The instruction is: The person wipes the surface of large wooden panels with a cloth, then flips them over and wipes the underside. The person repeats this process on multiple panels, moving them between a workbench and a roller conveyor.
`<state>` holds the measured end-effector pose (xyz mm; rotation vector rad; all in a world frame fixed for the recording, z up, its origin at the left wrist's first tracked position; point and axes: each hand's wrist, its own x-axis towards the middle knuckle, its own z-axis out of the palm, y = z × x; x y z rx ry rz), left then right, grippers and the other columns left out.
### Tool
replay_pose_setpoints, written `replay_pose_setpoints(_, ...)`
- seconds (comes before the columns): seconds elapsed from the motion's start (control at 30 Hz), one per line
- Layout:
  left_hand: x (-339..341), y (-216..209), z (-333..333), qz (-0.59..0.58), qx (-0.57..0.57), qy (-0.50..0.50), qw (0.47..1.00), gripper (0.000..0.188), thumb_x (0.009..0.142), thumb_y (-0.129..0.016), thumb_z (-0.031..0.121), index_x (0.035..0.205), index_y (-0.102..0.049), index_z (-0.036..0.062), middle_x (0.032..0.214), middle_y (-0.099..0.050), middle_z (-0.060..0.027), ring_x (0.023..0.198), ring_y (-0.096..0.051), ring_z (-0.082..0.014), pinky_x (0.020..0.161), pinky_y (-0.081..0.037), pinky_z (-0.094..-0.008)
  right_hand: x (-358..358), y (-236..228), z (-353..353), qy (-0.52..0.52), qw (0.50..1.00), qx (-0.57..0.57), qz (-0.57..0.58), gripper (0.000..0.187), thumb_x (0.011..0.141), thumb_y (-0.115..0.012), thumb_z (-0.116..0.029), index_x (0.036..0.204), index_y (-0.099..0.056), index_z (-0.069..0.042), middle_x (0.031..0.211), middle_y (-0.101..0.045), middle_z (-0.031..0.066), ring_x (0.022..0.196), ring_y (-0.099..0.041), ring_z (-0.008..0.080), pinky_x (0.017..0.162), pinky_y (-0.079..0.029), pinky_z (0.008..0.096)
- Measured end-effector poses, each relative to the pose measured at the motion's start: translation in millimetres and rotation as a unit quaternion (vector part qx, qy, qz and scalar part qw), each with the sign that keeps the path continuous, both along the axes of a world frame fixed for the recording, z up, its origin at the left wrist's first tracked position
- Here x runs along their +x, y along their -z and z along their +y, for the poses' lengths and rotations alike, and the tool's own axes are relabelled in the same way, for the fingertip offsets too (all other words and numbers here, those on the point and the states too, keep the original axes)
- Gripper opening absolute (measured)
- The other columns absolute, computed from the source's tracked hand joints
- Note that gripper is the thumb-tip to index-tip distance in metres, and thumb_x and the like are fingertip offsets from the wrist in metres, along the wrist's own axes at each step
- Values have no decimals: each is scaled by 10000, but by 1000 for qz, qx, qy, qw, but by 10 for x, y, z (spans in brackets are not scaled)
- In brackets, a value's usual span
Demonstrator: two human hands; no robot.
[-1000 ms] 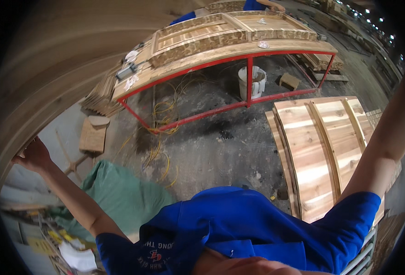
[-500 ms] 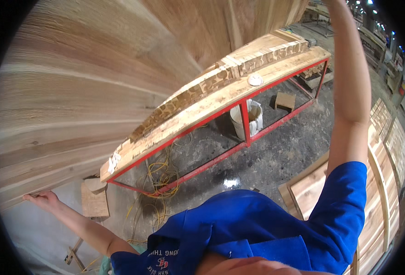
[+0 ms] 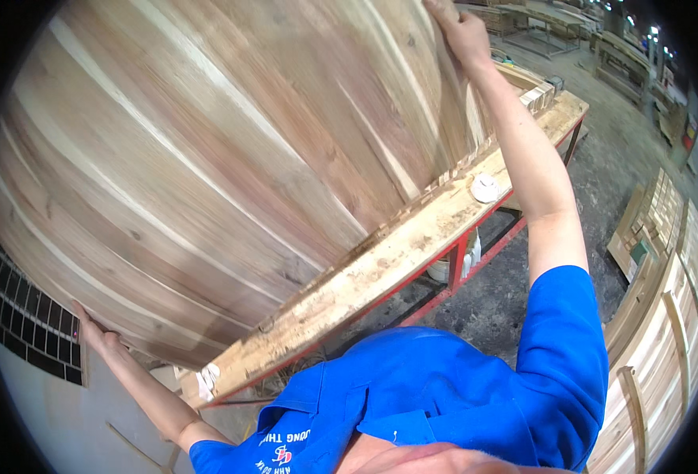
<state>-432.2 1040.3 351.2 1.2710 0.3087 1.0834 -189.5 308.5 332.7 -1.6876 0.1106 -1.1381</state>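
A large wooden panel (image 3: 230,158), made of glued strips in brown and cream, fills the upper left. My left hand (image 3: 100,336) grips its left edge, low down. At the far right edge of the panel my right hand (image 3: 463,39) is closed round the border, its arm stretched forward. The panel's lower side lies along a workbench (image 3: 396,253) with a rough wooden top and a red metal frame. Most of the row of wood pieces on the bench is hidden behind the panel; the far end shows.
A round white object (image 3: 485,188) and a crumpled white scrap (image 3: 207,381) lie on the bench top. Under the bench stands a white bucket (image 3: 440,271), partly hidden. More wooden panels (image 3: 657,371) are at the right. A dark grid (image 3: 33,316) is at the left.
The panel has come down over the bench and now covers most of the wood pieces there. My right hand has moved down and left into view; my left hand has shifted slightly right.
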Motion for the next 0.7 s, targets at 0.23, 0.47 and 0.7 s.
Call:
replay_pose_setpoints(0.23,1510,493,428,98,-33,89,991,642,856,-688,379,1308,-499,-36,1294,-563,-129,1151,-555,-250,994,-440,-350,1070,653,301,-2,983,-74,168,768,689,-618,-782,719,-615,-15,694,-624,103,671,-599,200,675,-479,346)
replay_pose_setpoints(0.47,2455,943,580,223,-122,94,963,540,837,-619,369,1261,-553,40,1224,-609,-113,1104,-592,-269,938,-478,-390,1713,1090,486,-41,953,-71,293,779,738,-622,-702,991,-677,33,895,-694,190,826,-683,274,785,-516,369)
replay_pose_setpoints(0.7,2976,1200,570,268,-92,131,950,561,867,-554,436,1271,-539,48,1200,-622,-110,1082,-608,-271,927,-491,-387,2248,1422,560,-35,940,-131,313,929,757,-621,-677,1263,-486,90,1234,-568,279,1134,-586,347,951,-467,411)
